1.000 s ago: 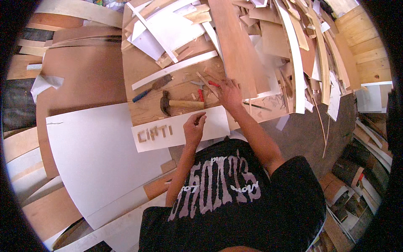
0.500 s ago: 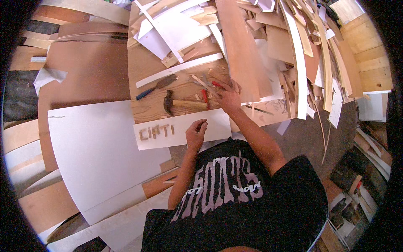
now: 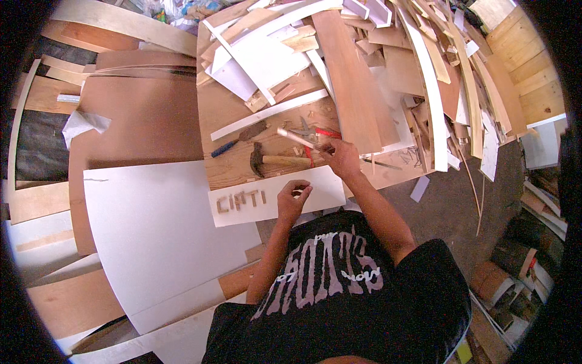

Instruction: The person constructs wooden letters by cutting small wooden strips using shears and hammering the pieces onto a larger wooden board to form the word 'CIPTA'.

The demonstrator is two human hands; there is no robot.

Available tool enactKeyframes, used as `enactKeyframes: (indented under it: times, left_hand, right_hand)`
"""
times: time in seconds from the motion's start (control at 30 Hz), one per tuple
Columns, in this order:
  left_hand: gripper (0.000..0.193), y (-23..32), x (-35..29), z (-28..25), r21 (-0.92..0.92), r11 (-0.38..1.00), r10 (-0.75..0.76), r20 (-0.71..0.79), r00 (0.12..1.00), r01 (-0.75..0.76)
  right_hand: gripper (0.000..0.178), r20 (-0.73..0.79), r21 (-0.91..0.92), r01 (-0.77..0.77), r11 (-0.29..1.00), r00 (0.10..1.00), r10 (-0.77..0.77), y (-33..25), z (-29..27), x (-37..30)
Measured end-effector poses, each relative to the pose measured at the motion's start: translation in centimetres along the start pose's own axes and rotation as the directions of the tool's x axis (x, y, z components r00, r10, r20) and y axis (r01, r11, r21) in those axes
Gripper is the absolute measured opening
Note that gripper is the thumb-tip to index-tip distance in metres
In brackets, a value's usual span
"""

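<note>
The right hand [image 3: 341, 160] grasps a thin, pale wooden strip [image 3: 299, 138] near one end, thumb and fingers pinched around it; that end is hidden inside the grip. The strip points away to the upper left, over the wooden bench top [image 3: 232, 174], and its outline is slightly blurred. It passes in front of a red-handled metal hand tool [image 3: 328, 132] — one red handle shows above the strip, the other below — so the tool's exact kind is hard to make out.

The left hand [image 3: 294, 199] is curled, thumb and forefinger bent close together, over a long white rectangular board [image 3: 328, 187]. I cannot tell whether it pinches something small or whether it touches the board, whose near edge it partly covers. At the board's left end lie small brown wooden pieces [image 3: 241, 201] set in a row of letter-like shapes, their edges soft.

Beyond the board rests a claw hammer with a dark head and pale wooden handle [image 3: 284, 161], its handle end close to the lower red grip. Just beside it is a blue-handled tool with a dark flat blade [image 3: 225, 148]. A heap of wood and white panel offcuts [image 3: 401, 67] runs out of view at the top.
</note>
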State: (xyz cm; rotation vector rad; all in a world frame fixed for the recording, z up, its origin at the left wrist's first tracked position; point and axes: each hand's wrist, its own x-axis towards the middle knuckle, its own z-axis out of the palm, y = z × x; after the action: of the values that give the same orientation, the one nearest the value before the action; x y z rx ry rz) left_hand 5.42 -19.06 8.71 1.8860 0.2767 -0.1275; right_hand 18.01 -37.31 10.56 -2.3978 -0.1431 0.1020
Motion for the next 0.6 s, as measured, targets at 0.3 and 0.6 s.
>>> enactKeyframes:
  times: [0.3, 0.6]
  left_hand:
    - [0.041, 5.5, 0.1, -3.6, -0.101, 0.974, 0.203, -0.005, 0.979, -0.203]
    - [0.037, 6.4, -2.3, -13.5, 0.179, 0.984, -0.045, 0.262, 0.964, -0.003]
  right_hand:
    - [0.024, 0.172, 0.71, -0.131, 0.692, 0.985, 0.01, -7.1, 2.7, -3.4]
    - [0.023, 0.142, 0.842, -0.184, 0.507, 0.982, 0.121, -12.6, 1.4, -6.4]
